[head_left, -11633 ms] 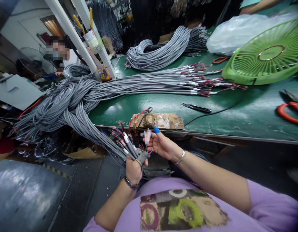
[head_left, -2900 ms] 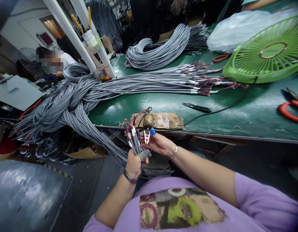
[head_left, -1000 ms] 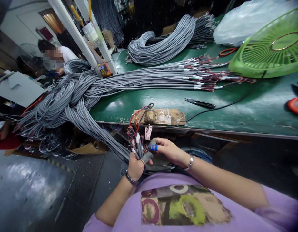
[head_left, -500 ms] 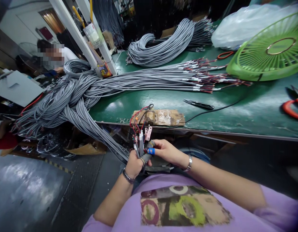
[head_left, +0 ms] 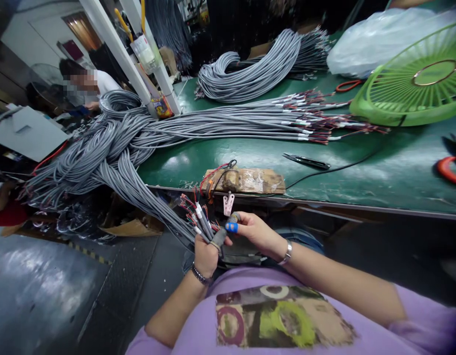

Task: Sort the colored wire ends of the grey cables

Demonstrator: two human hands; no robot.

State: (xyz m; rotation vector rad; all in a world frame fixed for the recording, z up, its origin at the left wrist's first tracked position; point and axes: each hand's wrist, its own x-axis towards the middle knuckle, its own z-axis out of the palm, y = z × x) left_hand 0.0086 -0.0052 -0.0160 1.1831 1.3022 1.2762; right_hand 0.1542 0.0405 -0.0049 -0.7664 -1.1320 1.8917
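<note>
My left hand [head_left: 207,256] is wrapped round a bundle of grey cables [head_left: 203,227], just below their white-taped ends. Thin red, blue and dark wires with bare tips fan out above the fist. Close by on the right, my right hand [head_left: 261,236] is closed in a pinch, its fingertips beside the wires; what it pinches is too small to make out. Grey covers sit on fingers of both hands, and a blue wrap on a right finger. Just above my right fingers, a pink clip [head_left: 228,204] hangs at the bench edge below a wooden board [head_left: 263,181].
Tweezers [head_left: 307,161] and red-handled scissors [head_left: 450,167] lie on the green bench [head_left: 379,182]. Long grey cables [head_left: 220,127] and a coil [head_left: 257,74] stretch across it. A green fan [head_left: 409,93] and a white plastic bag [head_left: 376,42] stand at right. A person [head_left: 105,83] sits far left.
My left hand has tipped the cable bundle to the left, so the wire ends now fan away from the pink clip. My right hand has stayed nearly in place, still pinched.
</note>
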